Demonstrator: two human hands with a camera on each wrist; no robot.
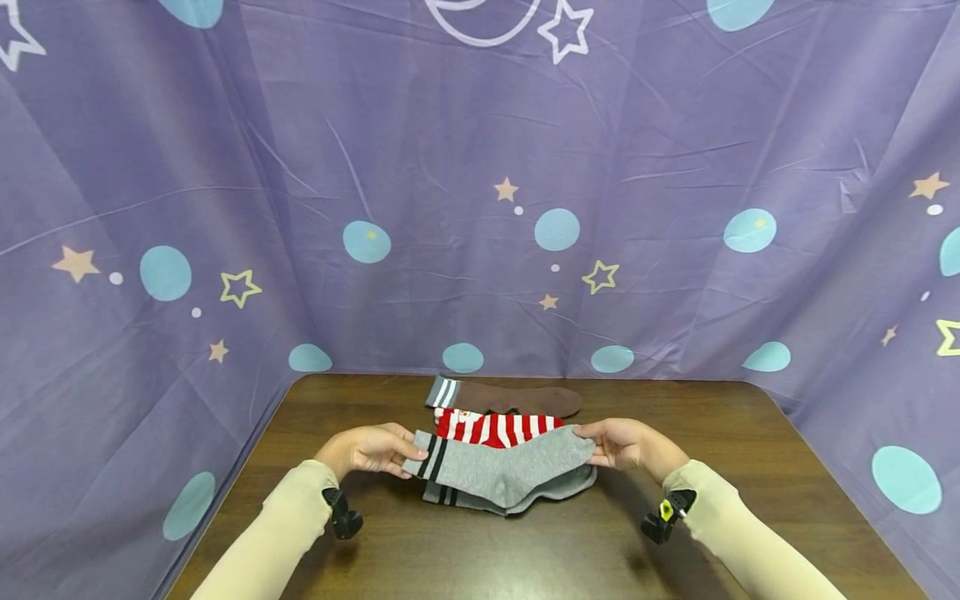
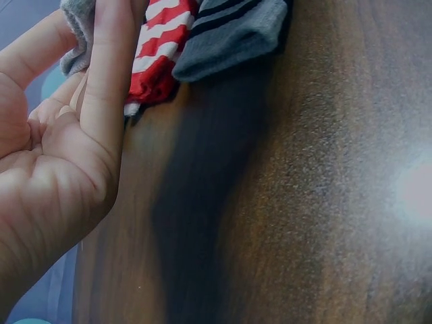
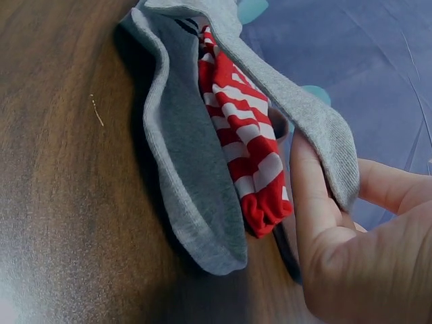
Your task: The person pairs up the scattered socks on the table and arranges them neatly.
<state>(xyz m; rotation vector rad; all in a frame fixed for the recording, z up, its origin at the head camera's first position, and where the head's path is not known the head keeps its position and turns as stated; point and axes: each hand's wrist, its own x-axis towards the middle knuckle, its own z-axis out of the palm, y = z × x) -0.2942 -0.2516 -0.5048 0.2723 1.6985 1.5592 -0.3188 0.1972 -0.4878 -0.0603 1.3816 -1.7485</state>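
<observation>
A grey sock (image 1: 487,467) with black cuff stripes is stretched sideways between both hands. My left hand (image 1: 378,450) pinches its striped cuff, and my right hand (image 1: 626,443) pinches the toe end. Beneath it a second grey sock (image 3: 192,148) lies on the table, its striped cuff showing at the lower left in the head view. In the right wrist view the held sock (image 3: 304,111) is raised above that one, thumb on one side and fingers on the other. Just behind lie red-and-white striped socks (image 1: 517,427), partly covered by the held sock.
Farther back lie brown socks (image 1: 517,398) with a grey cuff and white stripes. Everything rests on a dark wooden table (image 1: 480,567). A purple curtain (image 1: 450,167) with stars and blue spots hangs behind the table and along both sides.
</observation>
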